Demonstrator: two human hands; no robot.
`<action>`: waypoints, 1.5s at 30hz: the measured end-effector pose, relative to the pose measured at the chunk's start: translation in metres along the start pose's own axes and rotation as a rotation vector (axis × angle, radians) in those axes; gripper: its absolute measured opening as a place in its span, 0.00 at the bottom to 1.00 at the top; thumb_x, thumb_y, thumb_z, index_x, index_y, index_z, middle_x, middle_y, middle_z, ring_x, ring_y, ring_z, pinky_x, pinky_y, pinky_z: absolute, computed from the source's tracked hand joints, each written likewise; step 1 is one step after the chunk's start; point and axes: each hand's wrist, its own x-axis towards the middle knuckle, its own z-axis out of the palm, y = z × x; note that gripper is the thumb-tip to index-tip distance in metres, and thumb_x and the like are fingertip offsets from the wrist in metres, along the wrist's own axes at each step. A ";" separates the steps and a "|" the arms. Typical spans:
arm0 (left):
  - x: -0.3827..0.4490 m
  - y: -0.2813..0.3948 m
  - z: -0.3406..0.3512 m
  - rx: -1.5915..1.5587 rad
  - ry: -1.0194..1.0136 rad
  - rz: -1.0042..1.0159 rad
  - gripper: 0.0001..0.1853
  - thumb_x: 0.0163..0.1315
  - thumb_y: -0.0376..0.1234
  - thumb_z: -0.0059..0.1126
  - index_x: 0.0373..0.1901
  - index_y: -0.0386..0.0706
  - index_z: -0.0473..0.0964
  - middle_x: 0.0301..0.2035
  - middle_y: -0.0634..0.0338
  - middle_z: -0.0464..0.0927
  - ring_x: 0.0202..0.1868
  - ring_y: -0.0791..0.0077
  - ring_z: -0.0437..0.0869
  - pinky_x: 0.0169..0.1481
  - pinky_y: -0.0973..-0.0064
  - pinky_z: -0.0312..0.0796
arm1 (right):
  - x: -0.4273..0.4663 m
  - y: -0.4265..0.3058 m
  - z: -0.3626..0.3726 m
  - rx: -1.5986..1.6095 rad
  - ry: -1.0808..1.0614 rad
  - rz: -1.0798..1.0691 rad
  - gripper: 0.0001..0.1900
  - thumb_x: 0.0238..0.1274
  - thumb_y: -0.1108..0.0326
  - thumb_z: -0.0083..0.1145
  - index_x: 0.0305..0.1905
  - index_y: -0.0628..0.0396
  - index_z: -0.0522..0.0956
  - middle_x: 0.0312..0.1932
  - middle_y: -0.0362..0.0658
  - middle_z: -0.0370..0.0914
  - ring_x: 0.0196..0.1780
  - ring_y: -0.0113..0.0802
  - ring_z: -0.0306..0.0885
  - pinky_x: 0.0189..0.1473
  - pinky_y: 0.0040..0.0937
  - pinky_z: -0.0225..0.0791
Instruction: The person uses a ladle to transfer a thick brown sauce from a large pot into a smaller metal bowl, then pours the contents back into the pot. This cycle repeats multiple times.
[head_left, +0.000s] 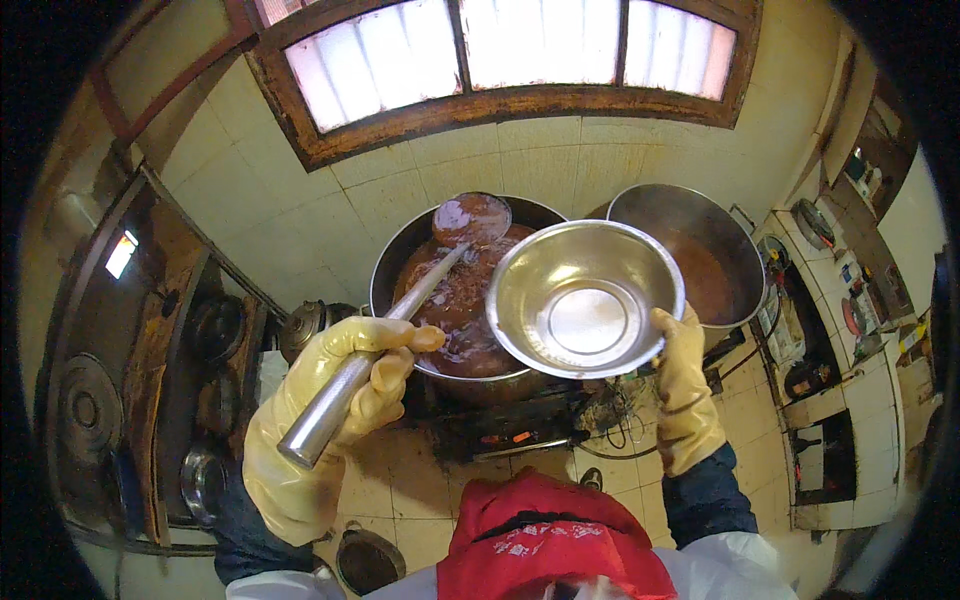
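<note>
My left hand (315, 420), in a cream rubber glove, grips the thick metal handle of a large ladle (471, 217). The ladle's bowl holds brown liquid and is over the far side of a big pot (381, 279). Bubbly reddish-brown liquid (465, 315) fills much of that pot. My right hand (684, 382), gloved the same way, holds a shiny metal basin (589, 300) by its right rim. The basin is tilted towards me, with a few small brown specks inside. It overlaps the right part of the pot and hides some of it.
A second deep pot (750, 255) with steaming brown liquid stands at the right. Below the first pot is a dark burner stand (502, 420) with hoses beside it. A kettle (304, 322) sits at left, near shelved pans (217, 322). A tiled counter (862, 435) runs along the right.
</note>
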 end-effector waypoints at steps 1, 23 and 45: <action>0.000 0.000 0.004 0.011 0.007 -0.010 0.18 0.74 0.33 0.55 0.54 0.26 0.78 0.18 0.61 0.79 0.12 0.78 0.75 0.16 0.82 0.67 | 0.000 0.004 0.010 0.082 -0.029 -0.044 0.19 0.69 0.75 0.59 0.63 0.62 0.79 0.43 0.46 0.85 0.35 0.32 0.81 0.33 0.29 0.75; 0.033 -0.141 0.072 0.648 0.319 -0.212 0.14 0.66 0.31 0.64 0.50 0.32 0.81 0.21 0.60 0.79 0.16 0.76 0.79 0.18 0.79 0.69 | 0.024 0.041 0.020 0.377 -0.127 -0.084 0.19 0.72 0.80 0.56 0.65 0.63 0.78 0.51 0.46 0.85 0.46 0.33 0.83 0.49 0.32 0.78; 0.104 -0.095 -0.073 1.731 0.916 -0.002 0.14 0.71 0.37 0.57 0.52 0.39 0.79 0.38 0.43 0.88 0.39 0.47 0.90 0.46 0.54 0.81 | 0.022 0.033 -0.020 0.257 -0.122 0.041 0.21 0.74 0.77 0.56 0.68 0.63 0.76 0.57 0.45 0.84 0.54 0.34 0.82 0.58 0.34 0.75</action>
